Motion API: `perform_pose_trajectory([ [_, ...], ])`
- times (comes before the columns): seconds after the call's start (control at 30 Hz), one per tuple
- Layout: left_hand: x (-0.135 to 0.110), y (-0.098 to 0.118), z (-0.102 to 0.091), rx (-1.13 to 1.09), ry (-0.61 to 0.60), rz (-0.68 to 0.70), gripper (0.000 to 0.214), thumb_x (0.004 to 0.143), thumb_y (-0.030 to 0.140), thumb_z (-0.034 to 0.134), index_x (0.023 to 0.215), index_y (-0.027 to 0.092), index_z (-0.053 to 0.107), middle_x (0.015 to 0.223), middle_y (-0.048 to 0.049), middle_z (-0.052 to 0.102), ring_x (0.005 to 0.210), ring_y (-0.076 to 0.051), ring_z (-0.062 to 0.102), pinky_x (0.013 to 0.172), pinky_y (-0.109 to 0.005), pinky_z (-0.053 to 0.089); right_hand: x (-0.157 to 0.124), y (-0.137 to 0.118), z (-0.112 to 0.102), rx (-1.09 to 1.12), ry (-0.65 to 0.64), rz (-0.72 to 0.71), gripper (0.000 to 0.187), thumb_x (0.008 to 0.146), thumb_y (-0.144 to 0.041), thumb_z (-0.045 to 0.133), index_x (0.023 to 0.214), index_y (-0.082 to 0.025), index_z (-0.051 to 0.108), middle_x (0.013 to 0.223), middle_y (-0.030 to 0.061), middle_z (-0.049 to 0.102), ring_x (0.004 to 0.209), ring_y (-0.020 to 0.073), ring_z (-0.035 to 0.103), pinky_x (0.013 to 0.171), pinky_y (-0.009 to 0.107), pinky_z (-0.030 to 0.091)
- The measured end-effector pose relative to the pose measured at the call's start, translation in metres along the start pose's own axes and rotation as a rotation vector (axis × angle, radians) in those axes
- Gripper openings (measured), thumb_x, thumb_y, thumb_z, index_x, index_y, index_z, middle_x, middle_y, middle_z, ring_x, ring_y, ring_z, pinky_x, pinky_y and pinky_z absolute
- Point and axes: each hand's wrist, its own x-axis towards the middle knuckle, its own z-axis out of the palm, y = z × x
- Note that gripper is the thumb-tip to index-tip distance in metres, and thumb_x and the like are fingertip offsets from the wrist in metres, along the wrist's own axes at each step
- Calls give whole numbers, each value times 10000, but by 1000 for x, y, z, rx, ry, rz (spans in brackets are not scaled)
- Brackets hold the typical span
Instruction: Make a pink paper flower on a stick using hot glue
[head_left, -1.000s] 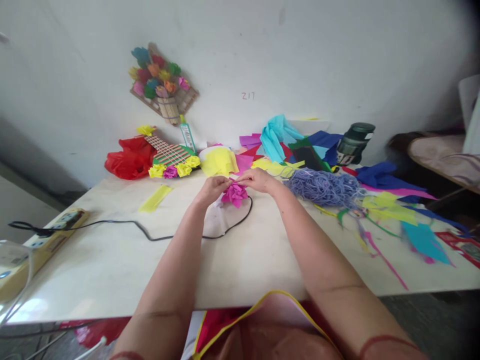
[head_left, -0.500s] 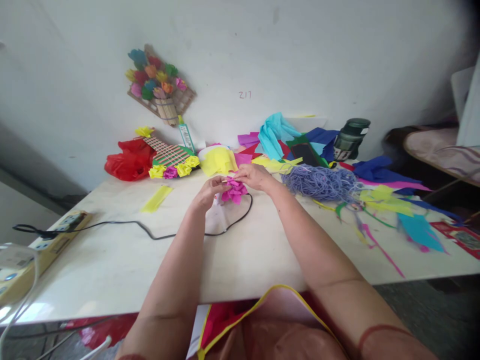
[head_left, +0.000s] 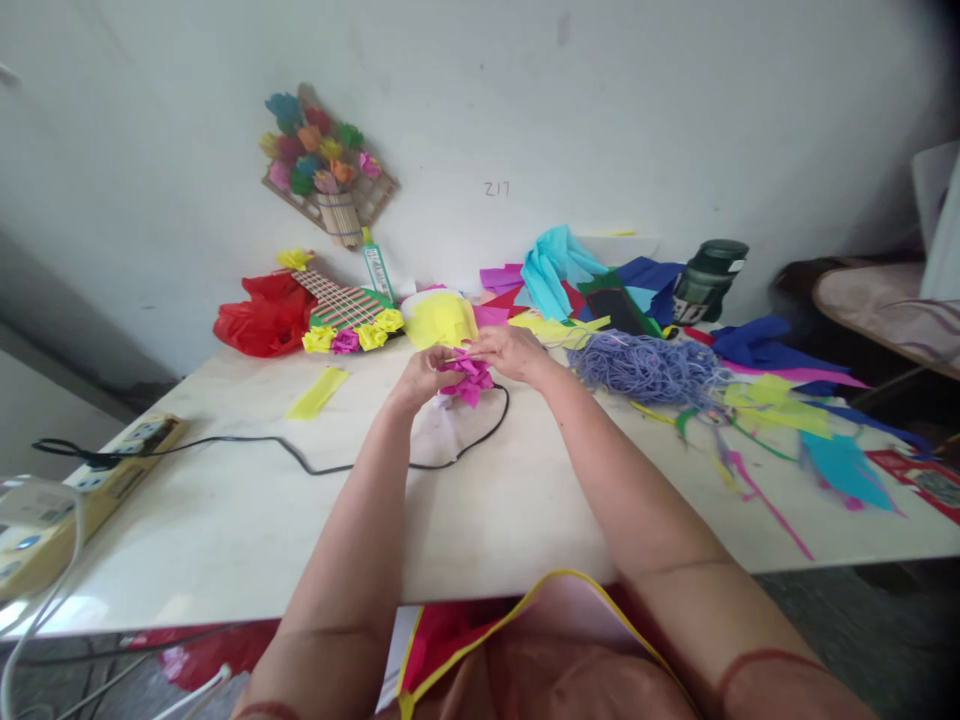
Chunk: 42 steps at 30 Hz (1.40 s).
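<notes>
A bright pink flower made of crumpled paper is near the middle of the frame, held up just over a white table with a smooth top. The left hand is almost closed, with its thumb and fingers pinching the left edge of the flower. The right hand is bent over the flower from the right, its fingertips close together and pinching the top edge.

Just under the flower is a pale, see-through thing, too blurry to name. A thin black cord curves around it and runs to a long cream power strip at the lower left.

Left of the hands lies a flat yellow paper strip. Behind the hands is a soft yellow paper sheet. At the upper left, a green guitar shape with striped sticks leans by a shiny red bundle. Right of the hands sits a messy heap of purple string, with a dark green bottle behind it.
</notes>
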Motion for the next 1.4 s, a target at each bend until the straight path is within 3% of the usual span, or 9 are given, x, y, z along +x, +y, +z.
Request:
perform_pose_trajectory([
  [0.3, -2, -1, -12, 51, -55, -26, 346, 510, 222, 788, 831, 126, 703, 692, -16, 678, 548, -105, 555, 517, -223, 413, 1, 4, 5, 101, 55, -67, 203, 907, -304, 605, 976, -282, 796, 1002, 23, 736, 840, 155, 625, 667, 258, 369],
  [0.57, -4, 3, -16, -18, -120, -56, 344, 468, 204, 809, 780, 119, 691, 632, -17, 664, 506, -109, 542, 490, -231, 405, 3, 3, 1, 256, 20, -84, 148, 858, -248, 663, 897, -248, 805, 910, 23, 737, 841, 145, 632, 676, 244, 375],
  [0.93, -11, 17, -13, 220, -140, 78, 234, 529, 180, 776, 756, 154, 726, 801, -69, 726, 745, -184, 618, 674, -293, 498, 5, 15, 6, 445, -40, -98, 147, 804, -276, 700, 774, -177, 805, 708, 18, 689, 683, 115, 571, 655, 248, 365],
  [1.13, -15, 25, -11, 263, -137, 74, 209, 519, 137, 713, 728, 152, 714, 772, -59, 720, 740, -189, 619, 696, -312, 507, 4, 13, 4, 464, -58, -111, 129, 796, -271, 709, 764, -188, 802, 717, 20, 704, 707, 123, 594, 676, 252, 379],
  [1.4, -11, 19, -12, 274, -166, 63, 221, 510, 135, 691, 729, 153, 712, 755, -60, 714, 733, -185, 619, 692, -306, 511, 4, 12, 3, 420, -98, -90, 93, 784, -221, 713, 776, -194, 802, 758, 19, 723, 736, 125, 613, 667, 246, 371],
])
